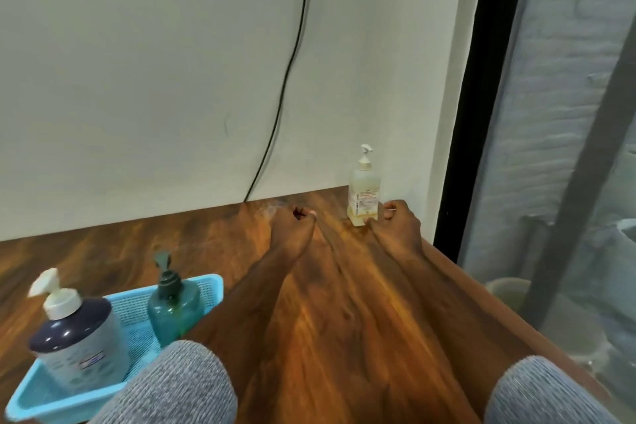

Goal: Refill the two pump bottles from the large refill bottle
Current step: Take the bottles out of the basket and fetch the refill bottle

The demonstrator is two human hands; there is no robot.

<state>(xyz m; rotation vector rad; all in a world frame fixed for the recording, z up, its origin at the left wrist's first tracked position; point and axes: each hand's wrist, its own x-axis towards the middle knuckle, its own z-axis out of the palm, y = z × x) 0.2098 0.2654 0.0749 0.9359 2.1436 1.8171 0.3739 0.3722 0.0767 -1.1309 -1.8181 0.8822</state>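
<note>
A large white bottle with a dark shoulder and white pump is seen standing at the left in a light blue plastic basket on the wooden desk; it is taken to be the refill bottle, though this cannot be confirmed. A teal pump bottle stands beside it in the same basket, pump fitted. The left hand is extended over the desk towards the wall, its grip loosely curled and nothing held in it. A clear pump bottle of pale yellow liquid stands near the wall at the far right corner, pump fitted. The right hand is held just beside this bottle's base, fingers curled; whether contact is made cannot be told, and no hold is seen. All caps are on; no pouring is judged to have begun.
</note>
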